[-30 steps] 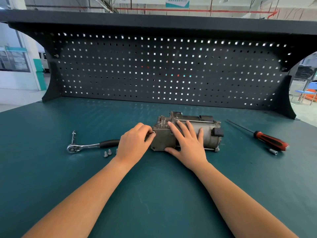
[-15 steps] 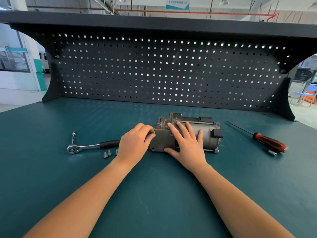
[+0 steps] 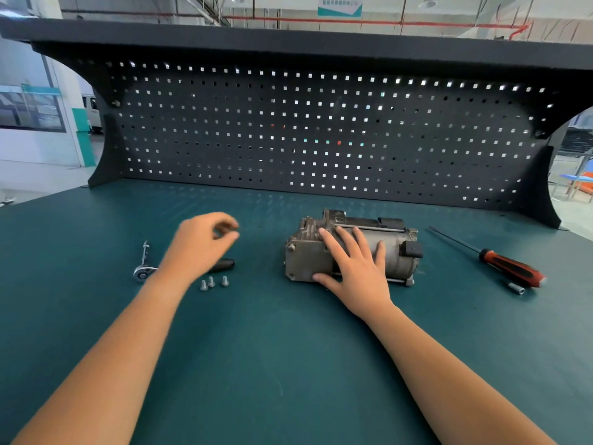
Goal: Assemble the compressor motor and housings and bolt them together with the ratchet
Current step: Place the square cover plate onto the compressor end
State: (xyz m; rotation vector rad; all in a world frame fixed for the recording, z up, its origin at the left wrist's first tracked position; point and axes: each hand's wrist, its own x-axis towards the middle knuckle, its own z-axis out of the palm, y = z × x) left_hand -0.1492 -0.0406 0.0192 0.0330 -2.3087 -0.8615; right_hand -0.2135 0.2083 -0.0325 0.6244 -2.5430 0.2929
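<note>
While right hand (image 3: 356, 268) presses compressor (image 3: 398, 252), left hand (image 3: 195, 248) hovers.

The compressor (image 3: 398, 253) lies on its side on the green bench top (image 3: 288, 348), the right hand (image 3: 359, 268) resting flat on it, fingers straight and spread, thumb at the end housing's (image 3: 305, 258) near lower edge. Well left of the compressor the left hand (image 3: 199, 245) hovers, fingers loosely curled and too blurred to show whether they pinch anything, above the ratchet (image 3: 141, 273), with three loose bolts (image 3: 211, 282) just on the near side. Right of the compressor lie a red-handled screwdriver (image 3: 510, 268) and a small socket (image 3: 516, 288); behind it stands the black pegboard (image 3: 321, 139).
</note>
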